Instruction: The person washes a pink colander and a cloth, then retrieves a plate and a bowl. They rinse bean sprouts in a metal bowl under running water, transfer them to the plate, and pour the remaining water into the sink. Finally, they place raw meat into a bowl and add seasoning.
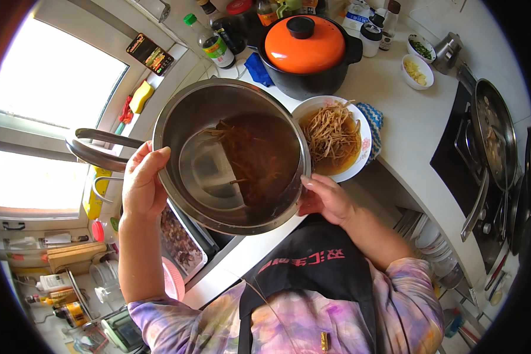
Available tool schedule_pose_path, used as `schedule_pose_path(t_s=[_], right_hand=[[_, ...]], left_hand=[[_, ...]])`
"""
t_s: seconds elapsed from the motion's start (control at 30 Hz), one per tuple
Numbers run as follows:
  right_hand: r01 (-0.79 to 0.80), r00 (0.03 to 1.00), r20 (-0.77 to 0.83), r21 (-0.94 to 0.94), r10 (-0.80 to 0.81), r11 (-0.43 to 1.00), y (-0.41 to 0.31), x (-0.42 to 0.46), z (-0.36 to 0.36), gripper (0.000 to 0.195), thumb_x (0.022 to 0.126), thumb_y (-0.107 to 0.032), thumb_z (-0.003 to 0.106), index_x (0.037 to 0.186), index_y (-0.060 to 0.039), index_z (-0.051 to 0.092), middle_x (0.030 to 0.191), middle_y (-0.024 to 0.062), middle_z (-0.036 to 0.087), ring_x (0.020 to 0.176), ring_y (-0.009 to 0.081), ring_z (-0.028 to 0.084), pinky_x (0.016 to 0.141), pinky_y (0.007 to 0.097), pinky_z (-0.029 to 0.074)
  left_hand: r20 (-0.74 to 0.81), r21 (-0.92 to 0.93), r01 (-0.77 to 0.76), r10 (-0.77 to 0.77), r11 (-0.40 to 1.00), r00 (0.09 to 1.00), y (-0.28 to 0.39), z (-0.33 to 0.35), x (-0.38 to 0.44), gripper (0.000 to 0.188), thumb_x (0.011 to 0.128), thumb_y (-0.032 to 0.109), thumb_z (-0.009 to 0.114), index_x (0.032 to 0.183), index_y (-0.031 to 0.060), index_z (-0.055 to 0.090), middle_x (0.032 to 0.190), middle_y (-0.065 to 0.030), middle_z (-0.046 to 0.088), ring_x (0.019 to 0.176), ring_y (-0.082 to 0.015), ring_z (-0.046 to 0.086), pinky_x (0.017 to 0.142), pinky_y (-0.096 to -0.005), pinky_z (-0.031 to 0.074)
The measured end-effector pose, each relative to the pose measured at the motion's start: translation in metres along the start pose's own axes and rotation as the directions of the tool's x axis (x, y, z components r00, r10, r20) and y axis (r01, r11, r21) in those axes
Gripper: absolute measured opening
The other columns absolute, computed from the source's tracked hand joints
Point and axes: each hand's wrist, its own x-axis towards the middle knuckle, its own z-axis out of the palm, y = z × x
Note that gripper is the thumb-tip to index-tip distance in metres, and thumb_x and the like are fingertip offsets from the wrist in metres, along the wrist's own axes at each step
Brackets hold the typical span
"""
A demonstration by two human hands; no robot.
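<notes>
A deep stainless steel pot (190, 104) is held up in front of me, tilted to the right. Brown liquid has pooled on its right side, with a few thin strips in it. My left hand (145, 177) grips the left rim, beside the loop-shaped steel handle (99, 148). Fingers and thumb of my right hand (325, 199) hold the lower right rim. Partly behind the pot, on the counter, a white floral bowl (365, 148) holds brown shredded strips (334, 130) in amber liquid. Whether the pot touches the bowl, I cannot tell.
A black casserole (298, 82) with an orange lid (305, 44) stands behind the bowl, near sauce bottles (214, 48). Small bowls of chopped garlic (416, 73) and greens (421, 48) are at the back right. A frying pan (491, 132) sits on the stove. A tray (183, 239) lies below the pot.
</notes>
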Motion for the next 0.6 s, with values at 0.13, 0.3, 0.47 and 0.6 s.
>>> schedule_pose_path(t_s=[0.13,0.3,0.47,0.6], right_hand=[[0.113,0.892,-0.066,-0.925,-0.447,0.363,-0.035,0.001,0.001,0.028,0.082,-0.03,0.065,0.081,-0.0019,0.06,0.068,0.0102,0.061,0.054,0.0152,0.058,0.053,0.0282,0.047],[0.542,0.707,0.479,-0.84,-0.52,-0.037,-0.077,0.062,0.037,0.045,0.078,-0.031,0.066,0.109,0.0004,0.054,0.113,0.019,0.055,0.104,0.0323,0.054,0.089,0.039,0.043],[0.442,0.83,0.448,-0.892,-0.332,-0.098,-0.082,0.138,0.062,0.063,0.075,-0.033,0.067,0.126,-0.0037,0.045,0.126,0.0181,0.047,0.117,0.0353,0.043,0.099,0.0416,0.037],[0.402,0.89,0.417,-0.908,-0.181,-0.119,-0.081,0.155,0.066,0.049,0.075,-0.034,0.066,0.113,-0.0054,0.054,0.112,0.0163,0.057,0.108,0.034,0.052,0.093,0.0409,0.042]], left_hand=[[-0.031,-0.015,-0.017,0.017,1.0,0.999,0.0,-0.005,-0.002,0.006,0.084,0.003,0.056,0.09,0.0032,0.057,0.082,-0.0032,0.063,0.072,-0.0103,0.062,0.066,-0.024,0.052],[-0.028,-0.039,-0.004,0.003,0.999,1.0,-0.001,0.003,-0.004,0.005,0.083,0.002,0.057,0.088,0.0044,0.056,0.079,-0.0026,0.062,0.067,-0.0098,0.062,0.062,-0.0233,0.052],[-0.009,-0.085,-0.002,0.002,0.996,1.0,-0.006,0.012,0.001,0.006,0.082,0.001,0.058,0.087,0.0041,0.056,0.076,-0.0024,0.063,0.064,-0.0087,0.061,0.06,-0.0226,0.052],[-0.012,-0.116,-0.016,0.014,0.993,1.0,-0.005,0.012,0.0,0.008,0.081,0.001,0.058,0.088,0.0039,0.056,0.078,-0.0024,0.063,0.066,-0.0089,0.062,0.061,-0.0223,0.052]])
